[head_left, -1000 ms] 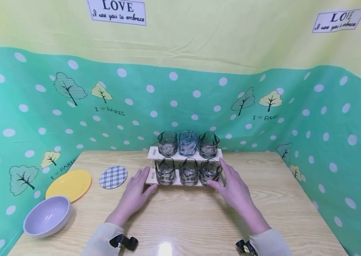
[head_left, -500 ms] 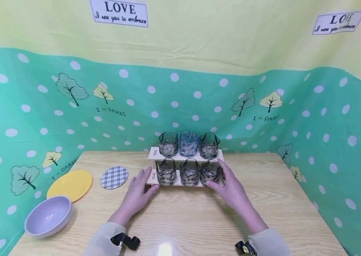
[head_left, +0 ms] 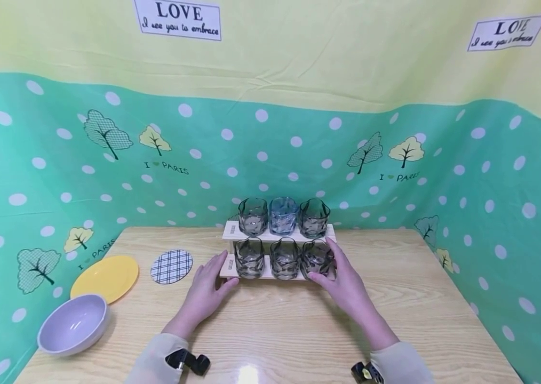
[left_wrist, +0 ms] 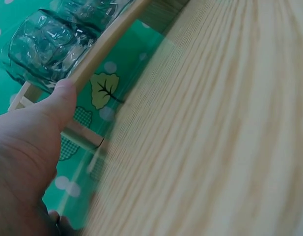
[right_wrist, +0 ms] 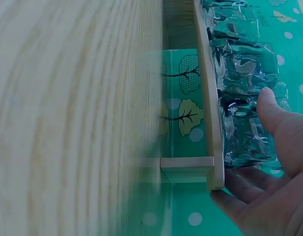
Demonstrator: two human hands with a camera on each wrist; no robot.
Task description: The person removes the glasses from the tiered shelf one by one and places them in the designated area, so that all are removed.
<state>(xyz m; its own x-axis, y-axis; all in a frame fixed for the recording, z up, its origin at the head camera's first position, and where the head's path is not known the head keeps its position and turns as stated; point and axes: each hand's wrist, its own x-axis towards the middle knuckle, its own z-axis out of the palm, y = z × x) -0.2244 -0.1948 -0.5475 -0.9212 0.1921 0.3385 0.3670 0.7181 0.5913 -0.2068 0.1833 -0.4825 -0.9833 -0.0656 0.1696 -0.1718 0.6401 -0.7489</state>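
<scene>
A two-tier wooden rack [head_left: 230,230] stands at the back of the table with three glasses on each tier. The upper middle glass [head_left: 283,216] is blue; the others are smoky grey. My left hand [head_left: 207,290] lies at the rack's left end with fingers straight, its thumb on the front edge of the lower board [left_wrist: 104,46]. At the other end my right hand [head_left: 349,282] holds the lower right glass [head_left: 316,258], thumb on its front and fingers around its right side. In the right wrist view those fingers [right_wrist: 234,201] are also right at the board's end.
On the left of the wooden table [head_left: 275,330] are a purple bowl [head_left: 73,325], a yellow plate [head_left: 104,277] and a round checked mat [head_left: 171,266]. A green dotted cloth [head_left: 270,144] hangs right behind the rack and along both sides.
The whole head view shifts very slightly. Both hands, the rack and the glasses keep practically the same places.
</scene>
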